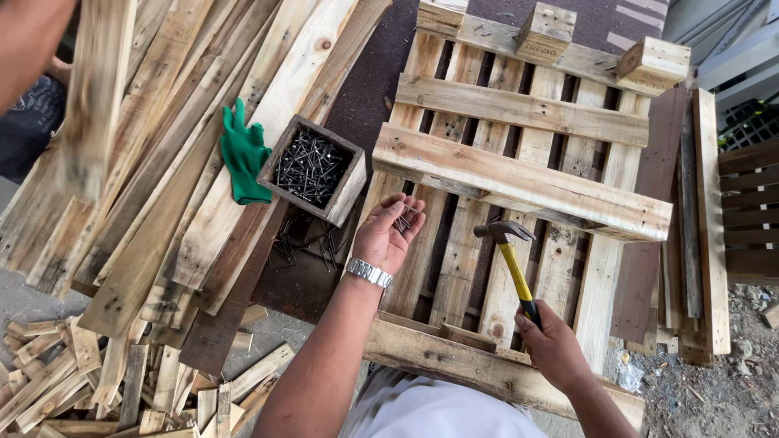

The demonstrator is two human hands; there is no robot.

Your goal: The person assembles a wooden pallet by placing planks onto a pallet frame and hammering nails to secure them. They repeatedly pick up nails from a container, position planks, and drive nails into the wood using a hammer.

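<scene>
My left hand (387, 231), with a metal watch at the wrist, is raised palm up over the wooden pallet (519, 122) and holds a few dark nails (404, 217) in its curled fingers. My right hand (552, 345) grips the black end of a yellow-handled claw hammer (510, 255), whose steel head points up over the pallet slats. A small wooden box of nails (312, 169) stands just left of my left hand, with loose nails (304, 243) spilled below it.
A green glove (243, 154) lies on a heap of long planks (178, 162) at the left. Short offcuts (97, 381) pile up at the lower left. Another person's arm (28, 32) shows at the top left. More boards (706, 219) lie right of the pallet.
</scene>
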